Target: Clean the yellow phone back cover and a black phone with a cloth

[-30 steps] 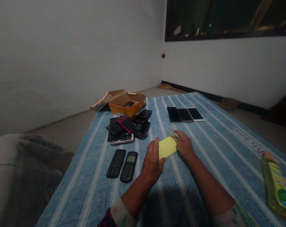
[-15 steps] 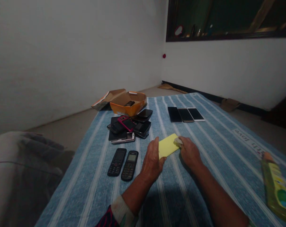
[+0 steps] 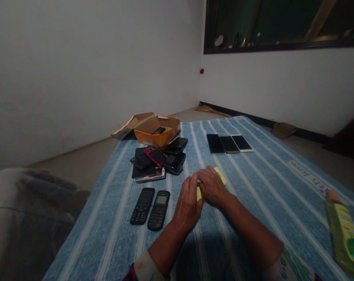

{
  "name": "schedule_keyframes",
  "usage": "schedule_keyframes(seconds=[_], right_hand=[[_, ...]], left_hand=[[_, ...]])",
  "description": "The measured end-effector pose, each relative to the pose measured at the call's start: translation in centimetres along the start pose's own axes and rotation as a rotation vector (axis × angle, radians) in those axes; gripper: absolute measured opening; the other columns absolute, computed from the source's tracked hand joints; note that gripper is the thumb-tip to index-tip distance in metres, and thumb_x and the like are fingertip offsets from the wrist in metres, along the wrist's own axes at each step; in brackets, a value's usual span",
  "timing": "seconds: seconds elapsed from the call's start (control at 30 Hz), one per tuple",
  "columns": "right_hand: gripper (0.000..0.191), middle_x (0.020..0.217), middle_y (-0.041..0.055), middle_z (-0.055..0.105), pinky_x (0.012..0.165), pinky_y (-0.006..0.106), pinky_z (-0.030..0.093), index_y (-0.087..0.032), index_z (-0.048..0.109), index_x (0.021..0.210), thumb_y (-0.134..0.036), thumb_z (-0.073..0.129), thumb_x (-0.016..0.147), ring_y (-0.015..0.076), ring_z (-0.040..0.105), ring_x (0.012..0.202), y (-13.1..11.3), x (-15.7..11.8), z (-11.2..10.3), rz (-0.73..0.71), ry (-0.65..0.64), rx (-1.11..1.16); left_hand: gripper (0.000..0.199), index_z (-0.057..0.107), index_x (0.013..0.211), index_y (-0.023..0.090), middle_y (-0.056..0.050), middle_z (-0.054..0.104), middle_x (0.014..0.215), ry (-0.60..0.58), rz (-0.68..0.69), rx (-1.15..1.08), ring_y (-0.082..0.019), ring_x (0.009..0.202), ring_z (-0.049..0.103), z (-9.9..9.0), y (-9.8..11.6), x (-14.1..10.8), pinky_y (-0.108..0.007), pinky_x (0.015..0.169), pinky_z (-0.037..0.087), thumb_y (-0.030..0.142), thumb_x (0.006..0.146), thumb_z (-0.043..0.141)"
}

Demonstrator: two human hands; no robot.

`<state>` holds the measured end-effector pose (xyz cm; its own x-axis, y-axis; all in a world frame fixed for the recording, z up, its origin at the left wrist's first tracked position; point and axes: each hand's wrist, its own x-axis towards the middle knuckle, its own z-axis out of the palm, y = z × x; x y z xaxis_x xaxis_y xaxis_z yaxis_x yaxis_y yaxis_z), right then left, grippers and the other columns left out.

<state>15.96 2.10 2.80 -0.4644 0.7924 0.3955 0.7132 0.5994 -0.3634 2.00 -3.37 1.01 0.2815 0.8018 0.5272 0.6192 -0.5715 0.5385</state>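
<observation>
The left hand (image 3: 188, 205) grips a flat, yellow rectangular object (image 3: 220, 175) above the middle of the blue-and-white striped cloth (image 3: 112, 230); the right hand (image 3: 212, 185) lies over it, its grip hidden.

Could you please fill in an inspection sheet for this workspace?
Surface: blue striped cloth, printed with lettering at right.
Items in hand: flat yellow object gripped by the left hand; the right hand lies across it.
Clutter: two keypad phones side by side; phone pile beside an open orange box; three phones in a row; bottle at the right edge.
Grippers: two bare hands; the right fingers' grip is hidden.
Cables: thin dark line at far left, possibly a cable; cannot tell.
Surroundings: pale walls, dark-framed window.
</observation>
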Motion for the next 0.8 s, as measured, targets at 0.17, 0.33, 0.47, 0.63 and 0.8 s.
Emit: schedule_keyframes(seconds=[0.17, 0.33, 0.47, 0.63, 0.8], right_hand=[[0.025, 0.085, 0.0066, 0.065, 0.096, 0.039, 0.033, -0.018, 0.064, 0.089, -0.007, 0.043, 0.081, 0.0210, 0.055, 0.086, 2.8, 0.3, -0.8, 0.094, -0.002, -0.080], [0.033, 0.093, 0.0097, 0.066, 0.085, 0.032, 0.041, -0.015, 0.065, 0.096, -0.005, 0.040, 0.077, 0.0214, 0.056, 0.089, 5.2, -0.3, -0.5, 0.257, 0.125, 0.016], [0.040, 0.101, 0.0097, 0.067, 0.085, 0.029, 0.044, -0.015, 0.065, 0.104, -0.005, 0.037, 0.077, 0.0201, 0.060, 0.094, 5.4, -0.8, 0.0, 0.363, 0.269, 0.159], [0.049, 0.109, 0.0073, 0.067, 0.089, 0.030, 0.045, -0.019, 0.063, 0.113, -0.004, 0.039, 0.074, 0.0201, 0.060, 0.102, 4.3, -1.8, 0.5, 0.441, 0.353, 0.116], [0.050, 0.108, 0.0098, 0.067, 0.088, 0.032, 0.045, -0.018, 0.063, 0.116, -0.002, 0.039, 0.074, 0.0223, 0.060, 0.100, 3.5, -3.5, 0.1, 0.444, 0.319, 0.028]], left_hand=[[0.090, 0.011, 0.151, 0.022, -0.017, 0.042, 0.138, -0.003, -0.043, 0.005, -0.032, 0.129, 0.043, -0.1, 0.2, 0.1, -0.054, 0.106, 0.042, 0.007, 0.077, 0.059], [0.089, 0.011, 0.151, 0.021, -0.017, 0.041, 0.138, -0.004, -0.056, 0.015, -0.033, 0.130, 0.042, 0.0, 0.2, -0.1, -0.054, 0.106, 0.042, 0.007, 0.077, 0.059], [0.088, 0.011, 0.151, 0.021, -0.018, 0.040, 0.139, -0.006, -0.052, 0.020, -0.033, 0.132, 0.040, 0.1, 0.0, -0.2, -0.053, 0.106, 0.042, 0.007, 0.078, 0.058], [0.087, 0.011, 0.151, 0.020, -0.019, 0.041, 0.139, -0.012, -0.053, 0.031, -0.034, 0.132, 0.040, 0.1, -0.2, -0.2, -0.054, 0.106, 0.042, 0.011, 0.080, 0.058], [0.085, 0.013, 0.151, 0.019, -0.019, 0.041, 0.139, 0.020, -0.046, 0.042, -0.033, 0.132, 0.040, 0.3, -0.3, -0.3, -0.054, 0.106, 0.042, 0.011, 0.080, 0.057]])
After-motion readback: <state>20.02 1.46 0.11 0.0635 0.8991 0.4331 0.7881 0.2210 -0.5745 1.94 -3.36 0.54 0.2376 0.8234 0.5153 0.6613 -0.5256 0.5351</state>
